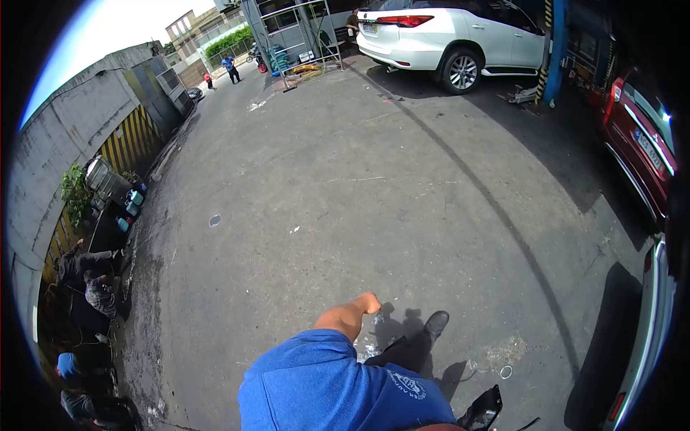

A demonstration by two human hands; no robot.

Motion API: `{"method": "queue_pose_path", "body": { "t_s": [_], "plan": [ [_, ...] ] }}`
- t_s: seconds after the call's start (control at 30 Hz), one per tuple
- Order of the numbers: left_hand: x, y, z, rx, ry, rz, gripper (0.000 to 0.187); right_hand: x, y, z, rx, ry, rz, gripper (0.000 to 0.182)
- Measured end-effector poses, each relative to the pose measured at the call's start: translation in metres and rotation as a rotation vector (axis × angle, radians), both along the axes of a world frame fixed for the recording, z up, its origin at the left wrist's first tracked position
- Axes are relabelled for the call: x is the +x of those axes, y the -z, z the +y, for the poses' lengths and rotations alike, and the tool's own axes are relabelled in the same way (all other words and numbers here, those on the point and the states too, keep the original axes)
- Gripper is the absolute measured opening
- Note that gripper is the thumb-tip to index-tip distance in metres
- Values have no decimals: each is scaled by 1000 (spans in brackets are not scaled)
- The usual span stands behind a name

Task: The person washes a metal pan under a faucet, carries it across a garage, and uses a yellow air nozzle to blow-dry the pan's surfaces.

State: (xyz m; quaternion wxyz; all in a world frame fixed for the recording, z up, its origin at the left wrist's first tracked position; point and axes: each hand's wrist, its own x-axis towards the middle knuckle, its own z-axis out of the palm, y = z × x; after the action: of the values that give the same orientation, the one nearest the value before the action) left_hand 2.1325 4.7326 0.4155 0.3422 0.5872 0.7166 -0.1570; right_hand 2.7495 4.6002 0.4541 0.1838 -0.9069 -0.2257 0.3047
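My left arm reaches forward from the blue shirt sleeve (309, 373). My left hand (369, 302) hangs over the grey pavement, with its fingers turned away and hidden, so their shape does not show. Nothing can be seen sticking out of it. Just to its right, a dark shoe (435, 325) and a dark trouser leg (404, 351) show below me. A glossy black object (483, 411), of a kind I cannot make out, juts up at the bottom edge, right of my shirt. My right hand does not show.
A white SUV (431, 36) stands ahead beside a blue post (555, 54). On the right are a red car (636, 147) and a light-coloured vehicle (650, 330). Several people crouch or sit along the left wall, including one person (100, 294). Another person (231, 70) stands farther off.
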Motion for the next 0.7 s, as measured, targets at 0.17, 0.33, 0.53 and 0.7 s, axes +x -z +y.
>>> {"method": "queue_pose_path", "body": {
  "t_s": [0.17,0.33,0.53,0.7],
  "plan": [
    [17,-19,193,-46,-195,35,45,44,4,170,-29,69,-26,70],
    [107,-121,443,139,-342,-257,49,136,-14,260,-5,211,-26,70],
    [242,-121,705,286,-453,-734,45,178,33,402,7,317,-36,61],
    [298,-58,859,24,-262,-414,39,216,18,569,-316,263,-45,65]
  ]
}}
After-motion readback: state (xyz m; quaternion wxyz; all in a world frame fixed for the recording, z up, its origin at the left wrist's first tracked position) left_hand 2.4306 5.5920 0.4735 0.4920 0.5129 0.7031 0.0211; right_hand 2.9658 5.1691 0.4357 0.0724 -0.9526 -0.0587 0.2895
